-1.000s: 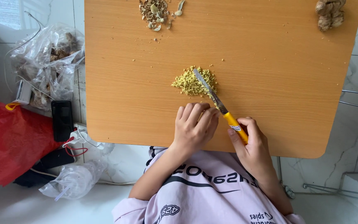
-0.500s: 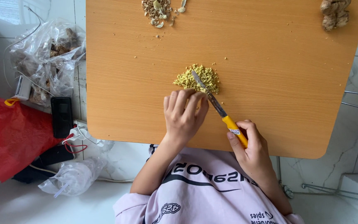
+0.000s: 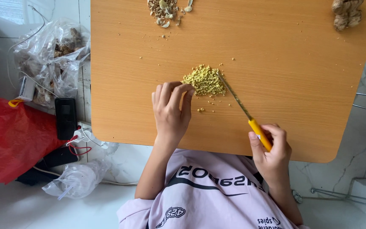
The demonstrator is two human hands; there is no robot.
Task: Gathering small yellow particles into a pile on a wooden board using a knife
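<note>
Head view: our knife and our fingers share one small heap of mince.

From above we see our left hand (image 3: 171,111) lying palm down on the wooden board (image 3: 301,85), fingers loosely curled and holding nothing, the tips touching the near-left edge of the yellow minced pile (image 3: 204,80) at the board's middle. Our right hand (image 3: 272,150) is closed around the yellow handle of the knife (image 3: 244,111), whose blade runs up to the pile's right edge. The risk, as we judge it, is that the blade nicks our fingertips if it sweeps left through the heap, since they sit just beside it. Crumbs already lie scattered near the pile, so a hard push could send more towards the near edge. A whole ginger root (image 3: 347,12) and peel scraps (image 3: 166,10) sit well apart at the far edge.
</note>
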